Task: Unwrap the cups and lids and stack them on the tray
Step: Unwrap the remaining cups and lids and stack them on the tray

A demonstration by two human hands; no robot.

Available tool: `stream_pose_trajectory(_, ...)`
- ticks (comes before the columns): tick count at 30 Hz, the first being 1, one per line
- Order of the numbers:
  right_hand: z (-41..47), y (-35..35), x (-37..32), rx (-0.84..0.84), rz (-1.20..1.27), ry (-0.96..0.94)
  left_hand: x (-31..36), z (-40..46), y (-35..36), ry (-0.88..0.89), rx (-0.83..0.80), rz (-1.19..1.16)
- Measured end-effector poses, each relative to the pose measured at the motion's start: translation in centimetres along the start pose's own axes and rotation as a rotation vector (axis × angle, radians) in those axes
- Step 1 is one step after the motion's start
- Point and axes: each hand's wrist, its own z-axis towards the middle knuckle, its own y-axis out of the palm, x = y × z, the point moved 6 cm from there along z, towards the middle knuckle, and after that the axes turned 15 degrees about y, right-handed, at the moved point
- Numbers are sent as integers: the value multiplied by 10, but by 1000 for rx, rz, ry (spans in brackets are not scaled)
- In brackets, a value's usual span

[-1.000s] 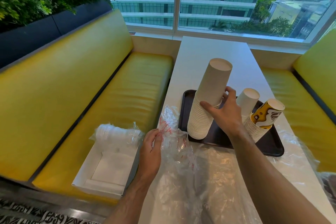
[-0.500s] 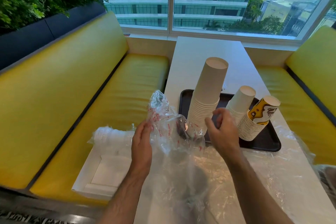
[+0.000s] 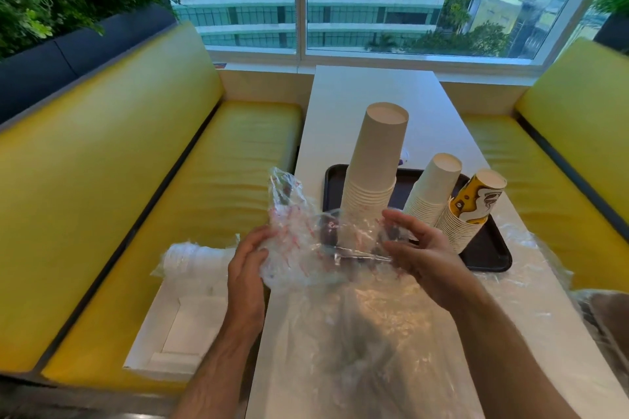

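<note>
Left hand [image 3: 245, 262] and right hand [image 3: 422, 248] both hold a crumpled clear plastic wrapper with red print [image 3: 306, 241] just above the near end of the long white table [image 3: 367, 92]. Left fingers pinch the wrapper's left edge; the right hand is half open, fingertips [image 3: 391, 214] pressing into the right side of the film. The wrapper looks empty, no cups inside as far as I can tell.

Done, judging by the layout: three upside-down stacks stand on the black rectangular plastic tray [image 3: 490, 258]. These are a tall stack of plain white paper cups [image 3: 374, 173] at left, a shorter white paper cup stack [image 3: 432, 190] in the middle, and a stack topped by a yellow printed paper cup [image 3: 473, 204] at right, leaning against the middle one. All are unwrapped.

Left: a sleeve of white plastic lids in clear wrap [image 3: 194, 258] lies on the open white cardboard box [image 3: 163, 333] on the yellow padded bench seat [image 3: 204, 180], off the tray. No lids on the tray yet. More loose clear plastic sheeting [image 3: 357, 333] covers the near table.

Judgement: cups finished, lids pending; the wrapper in hand probably needs discarding first.
</note>
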Motion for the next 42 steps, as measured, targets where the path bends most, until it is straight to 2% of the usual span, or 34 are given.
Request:
stream_pose_trajectory(4,-12,-18,-16,-60,4,-92,-5,2,-14,12,27,60)
stream_pose_trajectory(9,-13,-31,-23,-102,-110,-129,-21,6,-18,-130,26,73)
stream_pose_trajectory(15,-17,-42,-32,-149,-107,-132,-1,29,-2,-242,-172,-49)
stream_pose_trajectory(20,-25,-49,-45,-209,-249,-107,-8,33,17,-511,-494,184)
stream_pose_trajectory(24,-34,-46,-56,-285,-305,-105,-28,21,31,-647,-563,232)
stream_pose_trajectory(28,-44,-46,-65,-319,-356,-117,-45,18,38,-600,-640,356)
stream_pose_trajectory(31,-43,-52,-69,-273,-357,-134,-50,12,52,-553,-683,256)
stream_pose_trajectory(33,-39,-62,-69,-192,-325,-155,-49,14,59,-520,-597,94)
stream_pose_trajectory(36,-37,-85,-67,-21,-233,-216,-61,30,42,-502,-310,-139)
stream_pose_trajectory(38,-37,-102,-63,75,-210,-245,-69,39,27,-505,-176,-306)
stream_pose_trajectory(42,-37,-132,-48,194,-151,-251,-66,48,6,-474,-107,-454)
